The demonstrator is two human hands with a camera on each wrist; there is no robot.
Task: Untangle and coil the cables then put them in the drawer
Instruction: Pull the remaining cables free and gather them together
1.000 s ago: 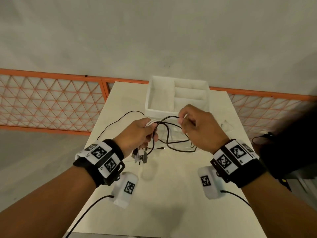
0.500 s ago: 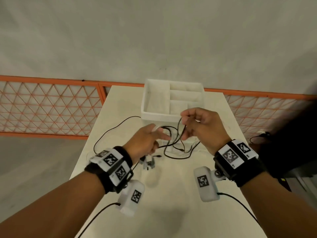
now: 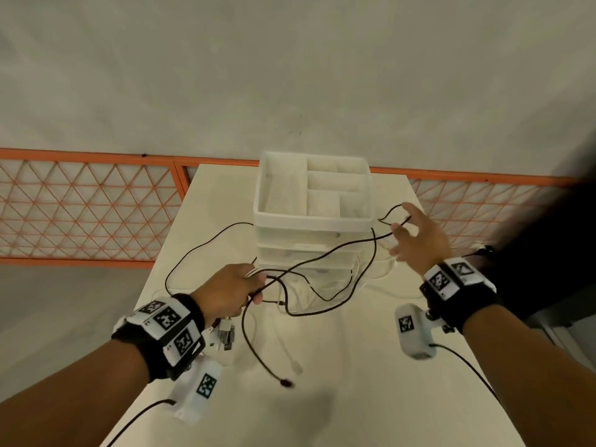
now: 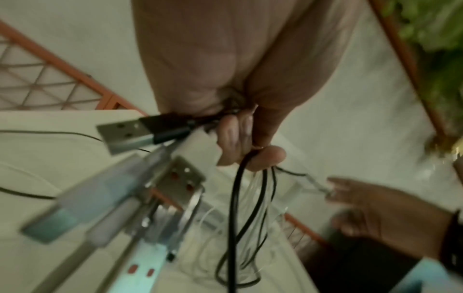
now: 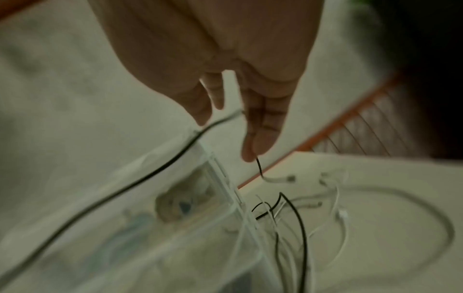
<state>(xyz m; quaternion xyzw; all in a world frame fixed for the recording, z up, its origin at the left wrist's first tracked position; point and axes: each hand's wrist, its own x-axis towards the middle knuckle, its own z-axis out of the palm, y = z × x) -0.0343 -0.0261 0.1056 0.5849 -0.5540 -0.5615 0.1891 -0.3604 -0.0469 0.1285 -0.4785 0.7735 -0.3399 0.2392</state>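
My left hand (image 3: 232, 290) grips a bundle of black and white cables in front of the white drawer unit (image 3: 312, 221). In the left wrist view its curled fingers (image 4: 240, 142) close round the strands, and several USB plugs (image 4: 125, 136) stick out below the fist. One black cable (image 3: 322, 258) stretches from that fist up to my right hand (image 3: 416, 240), held right of the unit. There the fingers (image 5: 260, 119) are spread and straight, with the cable lying across them. Its black end (image 3: 285, 382) lies on the table.
The cream table (image 3: 354, 398) is narrow, with edges at both sides. Loose white cable loops (image 3: 383, 274) lie right of the drawer unit. An orange lattice fence (image 3: 80, 204) runs behind the table. A dark shape (image 3: 548, 237) stands at the right.
My right hand has swung out to the right and its fingers have opened, drawing the black cable out of the tangle. My left hand has kept its grip and dropped slightly toward me.
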